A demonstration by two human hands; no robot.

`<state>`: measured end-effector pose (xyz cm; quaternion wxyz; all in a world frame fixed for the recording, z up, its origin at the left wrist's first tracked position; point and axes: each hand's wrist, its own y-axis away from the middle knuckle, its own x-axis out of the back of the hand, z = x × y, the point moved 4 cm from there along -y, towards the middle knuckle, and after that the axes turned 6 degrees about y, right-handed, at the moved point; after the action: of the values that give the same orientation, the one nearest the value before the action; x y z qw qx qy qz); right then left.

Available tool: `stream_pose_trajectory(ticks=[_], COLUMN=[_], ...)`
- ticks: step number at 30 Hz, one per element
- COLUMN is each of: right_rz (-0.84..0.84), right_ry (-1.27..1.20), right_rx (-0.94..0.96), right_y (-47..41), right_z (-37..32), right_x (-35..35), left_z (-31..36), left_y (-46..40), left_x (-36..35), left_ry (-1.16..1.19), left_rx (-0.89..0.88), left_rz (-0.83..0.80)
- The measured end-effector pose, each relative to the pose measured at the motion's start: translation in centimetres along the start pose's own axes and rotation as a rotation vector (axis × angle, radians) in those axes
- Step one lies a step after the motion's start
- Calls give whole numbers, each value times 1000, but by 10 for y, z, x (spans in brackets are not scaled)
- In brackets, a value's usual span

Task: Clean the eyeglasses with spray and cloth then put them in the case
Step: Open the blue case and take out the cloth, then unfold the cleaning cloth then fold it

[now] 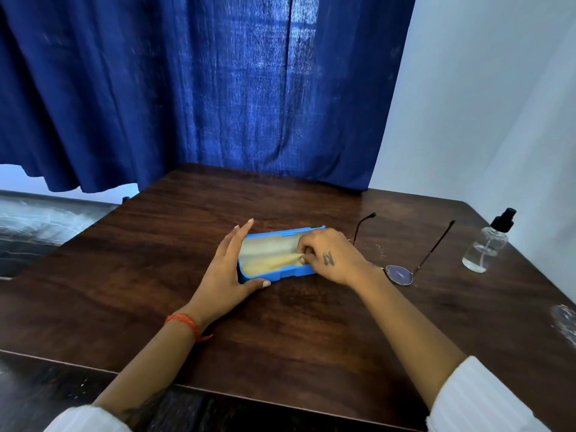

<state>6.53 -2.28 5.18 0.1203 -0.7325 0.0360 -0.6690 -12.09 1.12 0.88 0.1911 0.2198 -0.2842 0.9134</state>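
While the oblong blue case (pixel 280 275), at the centre of the table (pixel 296 338), is braced by the straight-fingered left hand (pixel 226 275), its soft yellow cloth (pixel 265 265) is pinched by the right hand (pixel 332 257). Round wire-rimmed eyeglasses (pixel 399 275) are laid toward the right edge.

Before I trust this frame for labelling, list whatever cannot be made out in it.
Head view:
Eyeglasses: one lens hidden behind the right hand.
Case: right end covered by that hand.
Cloth: pinched end lost under its fingers.
Pale object at the right edge: blurred, cut off, unidentifiable.
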Motion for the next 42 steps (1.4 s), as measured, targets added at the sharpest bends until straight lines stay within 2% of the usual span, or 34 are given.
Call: stream_pose_trajectory(ticks=[3, 6, 8, 10, 12, 15, 17, 20, 22, 25, 26, 28, 32, 34, 38, 40, 42], right_rz=[232, 345, 295, 176, 91, 68, 71, 49, 11, -33, -36, -43, -58, 7, 235, 260, 242], right_ry=[-214, -483, -748, -942, -1048, -1132, -1184, -1274, -1343, -1435, -1445, -1443, -1289, -1152, -840, -655, -568], right_rx=[-12, -53, -120, -177, -215, -276, -287, -245, -198, -137, -119, -101, -189, -240, -186, -157, -146], right_y=[19, 43, 57, 70, 81, 94, 97, 98, 97, 98, 99, 102, 109, 109, 107, 110, 118], right_z=[0, 4, 11, 18, 22, 25, 25, 23, 19, 15, 15, 18, 34, 40, 42, 43, 42], right_x=[19, 34, 35, 29, 19, 5, 3, 7, 10, 18, 21, 27, 29, 32, 46, 44, 36], left_z=[-4, -7, -6, -5, -4, 2, 18, 55, 73, 87, 87, 84, 75, 72, 78, 80, 79], left_y=[-1, -1, 0, 1, 2, 7, 9, 17, 20, 21, 21, 21, 17, 10, -3, 0, 7], left_x=[2, 2, 2, 3, 5, 5, 9, 8, -8, -45, -54, -61, -63, -60, -48, -50, -57], left_ry=[2, -31, -67, -100, -132, -223, -296, -275, -30, 440, 547, 635, 577, 395, -67, -170, -201], left_rx=[14, 26, 16, -1, 9, 22, -82, -368, -339, 2, 94, 181, 207, 106, -309, -422, -440], left_rz=[33, 46, 42, 50, 50, 25, 93, 250, 156, -284, -402, -517, -492, -399, -62, -83, -214])
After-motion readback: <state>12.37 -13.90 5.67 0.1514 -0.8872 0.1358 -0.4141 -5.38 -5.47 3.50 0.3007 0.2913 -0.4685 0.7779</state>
